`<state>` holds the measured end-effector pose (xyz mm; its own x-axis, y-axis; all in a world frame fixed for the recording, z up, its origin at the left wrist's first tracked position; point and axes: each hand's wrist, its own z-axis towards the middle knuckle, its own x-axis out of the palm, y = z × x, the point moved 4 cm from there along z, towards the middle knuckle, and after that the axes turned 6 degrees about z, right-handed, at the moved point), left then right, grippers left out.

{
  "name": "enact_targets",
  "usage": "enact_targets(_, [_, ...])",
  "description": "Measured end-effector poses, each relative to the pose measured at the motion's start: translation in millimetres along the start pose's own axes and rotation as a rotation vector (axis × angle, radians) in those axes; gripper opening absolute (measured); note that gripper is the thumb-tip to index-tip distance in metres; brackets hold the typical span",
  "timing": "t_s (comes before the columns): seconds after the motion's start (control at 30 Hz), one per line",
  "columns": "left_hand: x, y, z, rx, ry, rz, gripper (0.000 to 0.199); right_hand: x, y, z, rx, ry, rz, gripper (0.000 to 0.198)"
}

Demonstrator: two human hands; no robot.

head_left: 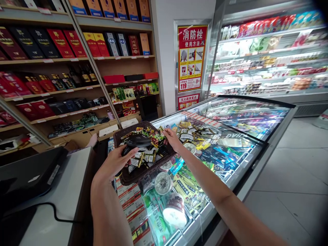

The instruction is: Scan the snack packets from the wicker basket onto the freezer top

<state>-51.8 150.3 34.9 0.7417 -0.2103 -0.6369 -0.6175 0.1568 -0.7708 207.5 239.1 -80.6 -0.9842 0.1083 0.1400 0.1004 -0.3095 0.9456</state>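
Observation:
My left hand (118, 161) is closed around a black handheld scanner (138, 140), whose rounded head lies over a dark brown woven basket (151, 168). Small wrapped packets (150, 157) in black, gold and white fill the basket, with green and red ones toward its far side. At the basket's right rim, the fingers of my right hand (172, 139) pinch a small packet (162, 130). The basket rests on the glass top of a chest freezer (246, 186). Part of the scanner's handle is hidden by my left fingers.
More loose packets (186, 134) lie on the freezer's glass to the right. Ice cream cups (163, 183) show under the glass. To the left is a counter (64, 208) with a black device (33, 177) and cable. Shelves of boxes (58, 42) and a lit fridge (269, 61) stand behind.

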Motion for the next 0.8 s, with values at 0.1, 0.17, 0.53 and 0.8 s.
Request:
enact_targets(0.1, [0, 1, 1, 0.012, -0.025, -0.025, 0.048, 8, 5, -3, -0.037, 0.132, 0.09, 0.031])
enact_targets(0.17, [-3, 1, 0, 0.008, -0.046, -0.03, 0.047, 13, 10, -5, -0.086, 0.189, 0.102, 0.029])
enact_targets(0.53, [-6, -6, -3, -0.029, -0.081, -0.039, 0.055, 2, 18, -26, -0.1, 0.297, -0.373, 0.03])
enact_targets(0.8, [-4, -5, -6, 0.007, 0.058, 0.059, 0.05, 12, 24, -40, -0.103, 0.297, -0.267, 0.044])
